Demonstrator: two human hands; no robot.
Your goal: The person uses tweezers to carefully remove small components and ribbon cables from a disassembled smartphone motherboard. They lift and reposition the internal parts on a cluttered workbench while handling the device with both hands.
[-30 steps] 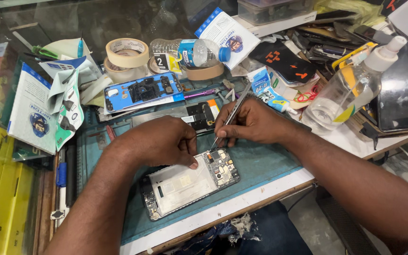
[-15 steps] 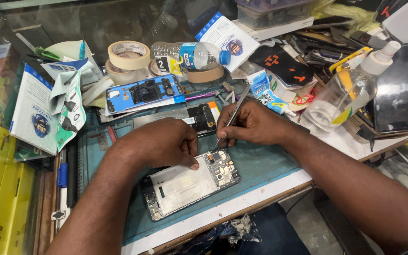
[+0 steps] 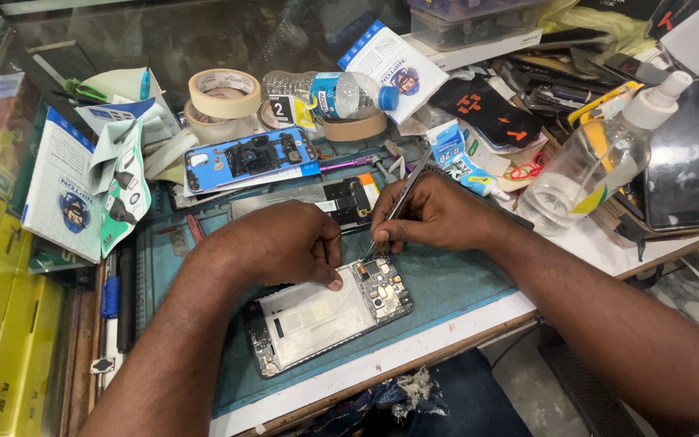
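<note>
An opened phone (image 3: 329, 314) lies back up on a teal work mat (image 3: 446, 279) near the front edge of the table (image 3: 382, 368), its pale inner plate and circuit board bared. The left hand (image 3: 281, 243) rests across its upper edge, fingers curled and a fingertip pressed on the plate beside the board. The right hand (image 3: 438, 214) pinches a pair of metal tweezers (image 3: 398, 202), whose tips touch the top corner of the board; its fingers are closed tight around the tool. The two hands sit close together but do not touch.

Behind them a clear plastic water bottle (image 3: 325, 93) with a blue cap lies on its side; whether any water is in it cannot be told. To the right stands a tilted clear spray bottle (image 3: 584, 166) with a white nozzle, a low pool of clear liquid in its base. Rolls of masking tape (image 3: 224, 93) stack at the back left, and a blue phone back panel (image 3: 248, 158) lies just beyond the mat. White and blue packets (image 3: 66, 190) lean at the left
</note>
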